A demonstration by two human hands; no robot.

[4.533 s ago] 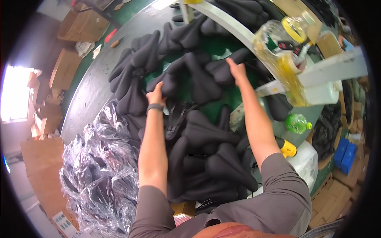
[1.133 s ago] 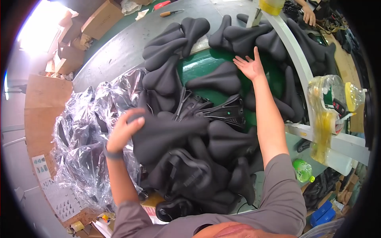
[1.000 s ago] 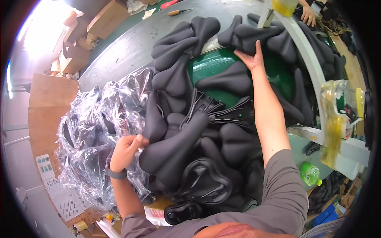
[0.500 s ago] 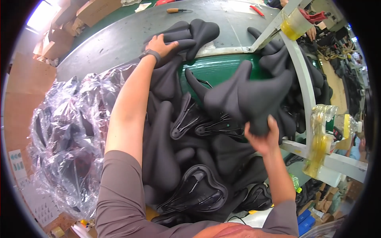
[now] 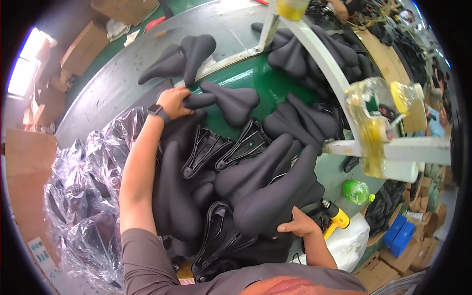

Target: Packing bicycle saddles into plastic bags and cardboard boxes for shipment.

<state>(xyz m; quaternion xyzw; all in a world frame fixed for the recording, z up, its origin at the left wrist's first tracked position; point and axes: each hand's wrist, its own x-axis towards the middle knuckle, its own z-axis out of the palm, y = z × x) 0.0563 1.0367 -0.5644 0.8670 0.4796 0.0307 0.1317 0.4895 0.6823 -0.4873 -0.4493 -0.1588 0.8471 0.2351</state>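
Note:
Black bicycle saddles lie heaped in front of me, some with their padded tops up and others showing their undersides and rails. At the heap's far left, my left hand (image 5: 175, 102) is closed round the narrow end of a saddle (image 5: 200, 101). My right hand (image 5: 301, 224), low on the right and close to my body, has its thumb and fingers pressed at the edge of a large saddle (image 5: 273, 199). That saddle rests tilted over others, its nose pointing away to the right. An upturned saddle (image 5: 219, 228) sits just left of it.
Clear plastic wrap (image 5: 93, 196) covers a pile at left. Two saddles (image 5: 196, 51) rest on the grey table (image 5: 118, 78) beyond. A white metal frame (image 5: 324, 64) rises at right, near more saddles (image 5: 290, 56). A yellow heat gun (image 5: 337, 221) and a green bottle (image 5: 357, 191) lie nearby.
My view has turned toward the right. My right hand, which held a saddle raised by its nose, is now lower and nearer my body. My left hand stays at the far-left saddles.

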